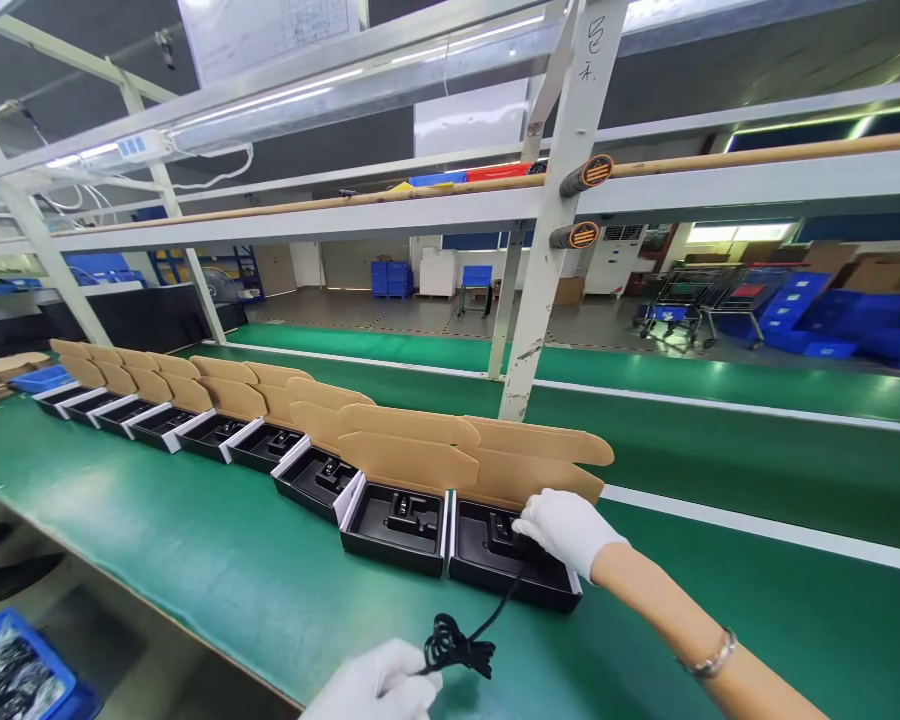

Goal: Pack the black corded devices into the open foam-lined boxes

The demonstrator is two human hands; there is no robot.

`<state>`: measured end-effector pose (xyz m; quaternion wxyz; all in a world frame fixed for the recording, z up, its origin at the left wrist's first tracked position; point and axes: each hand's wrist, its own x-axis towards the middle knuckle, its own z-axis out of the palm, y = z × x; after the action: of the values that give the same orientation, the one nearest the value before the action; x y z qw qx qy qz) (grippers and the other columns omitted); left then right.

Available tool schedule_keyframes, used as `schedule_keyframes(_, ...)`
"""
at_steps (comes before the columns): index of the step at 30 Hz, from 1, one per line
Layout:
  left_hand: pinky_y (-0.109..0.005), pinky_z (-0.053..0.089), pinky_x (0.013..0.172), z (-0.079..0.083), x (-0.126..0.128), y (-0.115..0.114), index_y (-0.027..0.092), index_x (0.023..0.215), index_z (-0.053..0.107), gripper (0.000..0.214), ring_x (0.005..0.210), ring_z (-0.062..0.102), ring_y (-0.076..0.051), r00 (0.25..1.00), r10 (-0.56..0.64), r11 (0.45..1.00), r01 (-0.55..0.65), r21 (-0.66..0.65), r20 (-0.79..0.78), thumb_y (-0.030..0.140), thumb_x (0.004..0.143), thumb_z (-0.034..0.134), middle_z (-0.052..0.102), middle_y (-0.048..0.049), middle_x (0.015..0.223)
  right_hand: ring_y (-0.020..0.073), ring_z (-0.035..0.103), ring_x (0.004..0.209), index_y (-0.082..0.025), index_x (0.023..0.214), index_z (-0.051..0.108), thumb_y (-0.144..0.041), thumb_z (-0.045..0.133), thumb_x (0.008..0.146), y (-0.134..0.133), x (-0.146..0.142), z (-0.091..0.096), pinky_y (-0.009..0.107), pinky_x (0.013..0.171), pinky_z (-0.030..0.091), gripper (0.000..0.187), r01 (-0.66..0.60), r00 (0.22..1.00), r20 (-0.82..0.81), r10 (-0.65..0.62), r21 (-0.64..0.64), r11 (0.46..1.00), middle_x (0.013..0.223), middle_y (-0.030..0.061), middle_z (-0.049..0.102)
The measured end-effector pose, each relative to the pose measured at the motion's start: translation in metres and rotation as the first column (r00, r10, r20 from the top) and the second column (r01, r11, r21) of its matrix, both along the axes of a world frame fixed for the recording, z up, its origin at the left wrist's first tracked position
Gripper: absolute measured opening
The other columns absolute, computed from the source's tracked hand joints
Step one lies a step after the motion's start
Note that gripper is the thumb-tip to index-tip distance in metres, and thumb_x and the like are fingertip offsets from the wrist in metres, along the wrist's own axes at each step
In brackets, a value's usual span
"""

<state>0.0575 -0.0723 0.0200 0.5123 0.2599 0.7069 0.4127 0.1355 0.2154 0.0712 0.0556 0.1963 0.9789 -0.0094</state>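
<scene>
Green bench [195, 520]: coil outside the box, R hand at insert.
On it you have a row of open boxes [311, 480], flaps up, black inserts showing; the nearest box [480, 573] is the one you're working. Your R hand [570, 528] is over its interior, fingertips bunched close at the insert [501, 535]; can't tell what, if anything, they grip. Your L hand [382, 685], in front of the box, has fingers closed on the edge of the black cable coil [454, 645]; its lead runs up into the box toward your R hand. Step in hand, est.: seating the lead end w/ R, L minding slack. Next move calls for coil kept tied, lead slack, box steady.
</scene>
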Motion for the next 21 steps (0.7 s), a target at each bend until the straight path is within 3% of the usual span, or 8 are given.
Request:
schedule_keyframes(3, -0.023, 0.038, 0.057, 0.037, -0.003, 0.016, 0.021, 0.085, 0.064, 0.022, 0.053, 0.046, -0.010, 0.953, -0.058, 0.996, 0.075, 0.045, -0.296, 0.034, 0.089, 0.047, 0.069, 0.0026, 0.072, 0.0251, 0.065, 0.095, -0.024, 0.124, 0.065, -0.044, 0.067, 0.083, -0.030, 0.008, 0.026, 0.032, 0.080, 0.050, 0.046, -0.254, 0.962, -0.168, 0.213, -0.285, 0.924, 0.111, 0.0052, 0.070)
schedule_keyframes(6, -0.028, 0.044, 0.071, 0.056, -0.011, 0.040, 0.026, 0.089, 0.067, 0.022, 0.072, 0.061, -0.016, 0.758, -0.035, 0.957, 0.212, 0.196, -0.651, 0.030, 0.089, 0.045, 0.073, 0.0015, 0.084, 0.0213, 0.063, 0.085, -0.027, 0.115, 0.065, -0.041, 0.074, 0.072, -0.059, 0.018, 0.046, 0.029, 0.075, 0.050, 0.046, -0.419, 0.907, -0.258, 0.333, -0.473, 0.775, 0.098, -0.0008, 0.071)
schedule_keyframes(8, -0.036, 0.043, 0.083, 0.063, -0.019, 0.058, 0.027, 0.094, 0.068, 0.026, 0.088, 0.063, -0.023, 0.552, 0.009, 0.951, 0.254, 0.179, -0.834, 0.031, 0.091, 0.042, 0.072, -0.0023, 0.095, 0.0195, 0.063, 0.082, -0.026, 0.107, 0.066, -0.034, 0.063, 0.080, -0.066, 0.024, 0.050, 0.029, 0.076, 0.051, 0.029, -0.366, 0.923, -0.304, 0.234, -0.513, 0.777, 0.092, -0.0015, 0.071)
schedule_keyframes(10, -0.046, 0.038, 0.093, 0.068, -0.028, 0.078, 0.024, 0.098, 0.067, 0.034, 0.101, 0.059, -0.030, 0.441, 0.014, 0.966, 0.226, 0.126, -0.897, 0.033, 0.095, 0.035, 0.069, -0.0077, 0.104, 0.0193, 0.065, 0.085, -0.025, 0.112, 0.062, -0.032, 0.053, 0.085, -0.060, 0.028, 0.046, 0.031, 0.082, 0.052, 0.030, -0.275, 0.925, -0.377, 0.059, -0.551, 0.788, 0.096, 0.0003, 0.072)
schedule_keyframes(12, -0.051, 0.036, 0.097, 0.071, -0.036, 0.099, 0.022, 0.101, 0.064, 0.037, 0.108, 0.055, -0.033, 0.466, -0.010, 0.967, 0.229, 0.109, -0.885, 0.032, 0.097, 0.029, 0.066, -0.0106, 0.112, 0.0212, 0.066, 0.096, -0.024, 0.123, 0.058, -0.038, 0.049, 0.087, -0.046, 0.033, 0.038, 0.034, 0.090, 0.053, 0.039, -0.225, 0.898, -0.435, -0.069, -0.588, 0.777, 0.109, 0.0039, 0.071)
schedule_keyframes(15, -0.043, 0.042, 0.095, 0.072, -0.042, 0.128, 0.020, 0.095, 0.061, 0.033, 0.102, 0.058, -0.026, 0.578, -0.157, 0.908, 0.403, 0.112, -0.801, 0.027, 0.096, 0.028, 0.066, -0.0081, 0.109, 0.0251, 0.061, 0.114, -0.024, 0.137, 0.051, -0.047, 0.051, 0.086, -0.027, 0.040, 0.022, 0.039, 0.099, 0.050, 0.056, -0.220, 0.876, -0.473, -0.095, -0.567, 0.794, 0.129, 0.0077, 0.064)
schedule_keyframes(18, -0.031, 0.049, 0.085, 0.070, -0.039, 0.150, 0.019, 0.090, 0.058, 0.038, 0.085, 0.063, -0.017, 0.651, -0.402, 0.787, 0.605, 0.120, -0.644, 0.024, 0.096, 0.021, 0.068, -0.0024, 0.088, 0.0235, 0.063, 0.107, -0.029, 0.140, 0.048, -0.047, 0.045, 0.090, -0.017, 0.047, 0.011, 0.040, 0.096, 0.052, 0.053, -0.216, 0.873, -0.486, -0.052, -0.480, 0.850, 0.119, 0.0060, 0.066)
schedule_keyframes(21, -0.027, 0.052, 0.076, 0.069, -0.037, 0.162, 0.018, 0.108, 0.055, 0.042, 0.067, 0.064, -0.012, 0.658, -0.570, 0.697, 0.705, 0.135, -0.492, 0.026, 0.096, 0.016, 0.068, 0.0001, 0.081, 0.0210, 0.065, 0.093, -0.030, 0.130, 0.056, -0.041, 0.038, 0.095, -0.011, 0.051, 0.008, 0.037, 0.086, 0.054, 0.041, -0.224, 0.865, -0.502, -0.002, -0.389, 0.894, 0.102, 0.0049, 0.068)
